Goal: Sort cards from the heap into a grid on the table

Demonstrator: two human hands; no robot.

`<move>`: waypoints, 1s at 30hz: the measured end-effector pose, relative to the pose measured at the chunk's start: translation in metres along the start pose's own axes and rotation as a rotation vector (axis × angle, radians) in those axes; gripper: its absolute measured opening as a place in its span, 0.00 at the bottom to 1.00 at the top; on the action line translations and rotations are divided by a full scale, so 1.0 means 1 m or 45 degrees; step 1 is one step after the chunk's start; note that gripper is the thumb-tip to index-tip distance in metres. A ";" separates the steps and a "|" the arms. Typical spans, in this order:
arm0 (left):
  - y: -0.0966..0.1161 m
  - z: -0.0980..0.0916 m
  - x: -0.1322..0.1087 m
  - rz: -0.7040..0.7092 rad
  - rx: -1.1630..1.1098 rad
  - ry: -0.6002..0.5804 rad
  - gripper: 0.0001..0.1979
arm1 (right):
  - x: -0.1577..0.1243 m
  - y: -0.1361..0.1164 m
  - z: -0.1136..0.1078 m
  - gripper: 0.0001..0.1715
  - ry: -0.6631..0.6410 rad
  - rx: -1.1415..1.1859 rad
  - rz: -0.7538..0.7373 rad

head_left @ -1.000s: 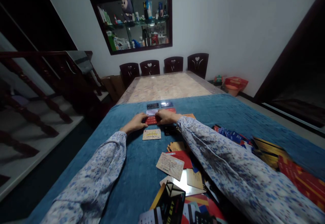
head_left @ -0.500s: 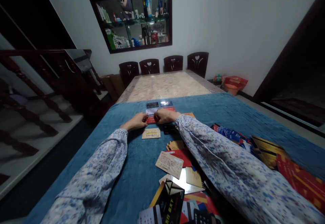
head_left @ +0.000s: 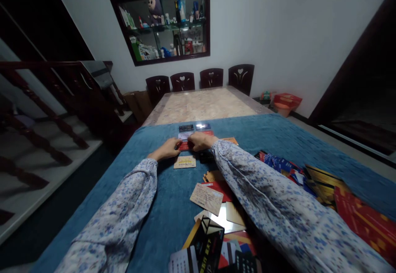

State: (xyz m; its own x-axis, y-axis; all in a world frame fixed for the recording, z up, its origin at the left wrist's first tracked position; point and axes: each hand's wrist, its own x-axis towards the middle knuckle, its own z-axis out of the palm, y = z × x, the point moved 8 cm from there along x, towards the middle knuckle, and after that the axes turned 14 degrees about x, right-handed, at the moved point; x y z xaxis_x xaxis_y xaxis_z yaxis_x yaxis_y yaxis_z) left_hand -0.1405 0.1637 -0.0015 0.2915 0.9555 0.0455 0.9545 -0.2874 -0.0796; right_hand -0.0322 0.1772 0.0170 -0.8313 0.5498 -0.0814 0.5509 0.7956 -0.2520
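Note:
A red card (head_left: 184,145) lies flat on the blue cloth (head_left: 163,207) between my hands. My left hand (head_left: 168,148) has its fingers closed at the card's left edge, and my right hand (head_left: 199,141) pinches at its right edge, covering part of it. Just beyond sits a pale card (head_left: 185,136), with a black card (head_left: 186,128) and a dark blue card (head_left: 203,126) farther back. On the near side lies a cream card (head_left: 185,162). A second black card (head_left: 206,157) is partly hidden under my right wrist, and another red card (head_left: 209,133) shows behind my right hand.
Mixed cards lie in a loose heap (head_left: 206,198) nearer me. More blue, gold and red cards (head_left: 324,182) are spread right of my right sleeve. An orange card (head_left: 230,141) pokes out past that sleeve. Chairs (head_left: 182,82) stand at the table's far end (head_left: 204,101).
Both hands stay at the red card with almost no movement. The view has shifted slightly, and my right forearm sits a little farther left.

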 end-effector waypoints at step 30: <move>0.079 -0.019 -0.083 0.333 0.018 0.553 0.22 | -0.105 -0.009 -0.004 0.26 0.198 -0.183 -0.137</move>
State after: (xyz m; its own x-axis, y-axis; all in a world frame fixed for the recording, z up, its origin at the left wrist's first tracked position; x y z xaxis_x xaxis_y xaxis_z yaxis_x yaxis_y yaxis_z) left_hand -0.0884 0.0600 0.0077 0.5231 0.7348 0.4317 0.8458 -0.5099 -0.1571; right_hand 0.0507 0.1130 0.0318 -0.8707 0.4833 0.0909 0.4735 0.8738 -0.1104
